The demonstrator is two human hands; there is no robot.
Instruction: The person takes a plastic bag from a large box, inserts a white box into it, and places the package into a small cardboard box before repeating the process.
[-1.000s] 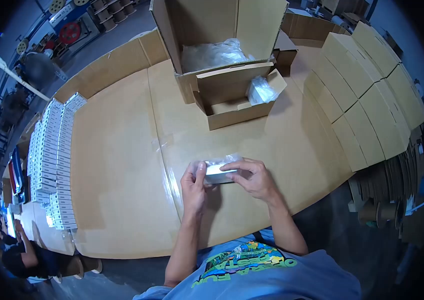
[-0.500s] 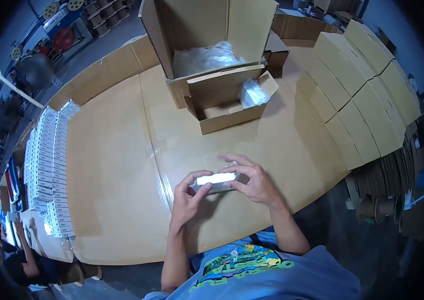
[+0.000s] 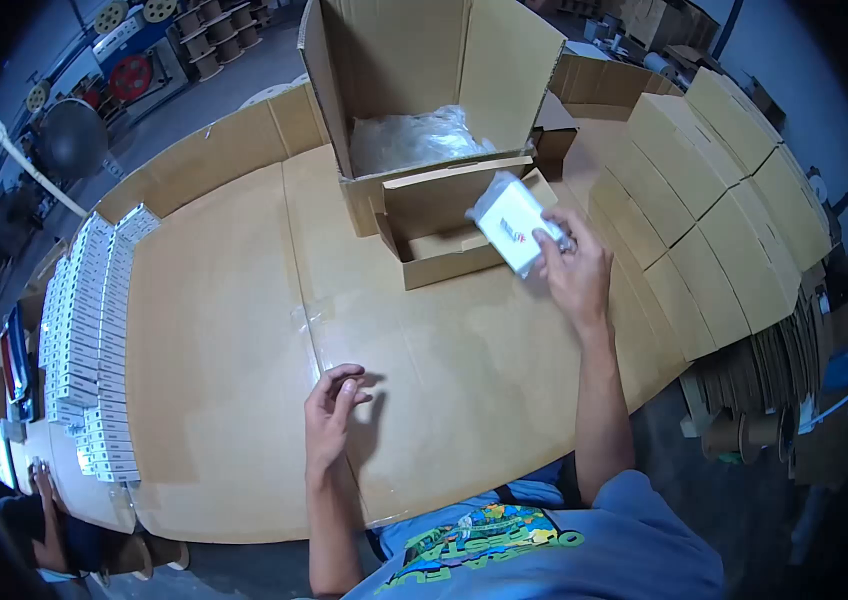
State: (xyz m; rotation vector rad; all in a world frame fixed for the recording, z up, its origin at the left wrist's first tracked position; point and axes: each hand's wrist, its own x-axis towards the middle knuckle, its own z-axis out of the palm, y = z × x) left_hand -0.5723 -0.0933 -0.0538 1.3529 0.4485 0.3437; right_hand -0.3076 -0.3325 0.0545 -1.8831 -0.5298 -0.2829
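My right hand (image 3: 578, 262) grips a small white box in a clear plastic bag (image 3: 512, 225) by its lower right side, thumb on top. The box is tilted and held over the right end of an open, narrow cardboard box (image 3: 459, 262), hiding part of its inside. Over the table's near middle, my left hand (image 3: 332, 412) is loosely curled, with a gap between thumb and fingers and nothing seen in it. Behind the narrow box, a tall open carton (image 3: 399, 65) has clear plastic bags (image 3: 419, 140) inside.
Long stacks of small white boxes (image 3: 84, 320) line the table's left edge. Closed brown cartons (image 3: 719, 215) are piled at the right. A low cardboard wall (image 3: 214, 150) borders the cardboard-covered table (image 3: 214, 350). At lower left, another person's arm (image 3: 47, 510) shows.
The bagged white box has gone from between both hands to my right hand alone, up and right to the narrow cardboard box. My left hand has let go and shifted slightly left and down.
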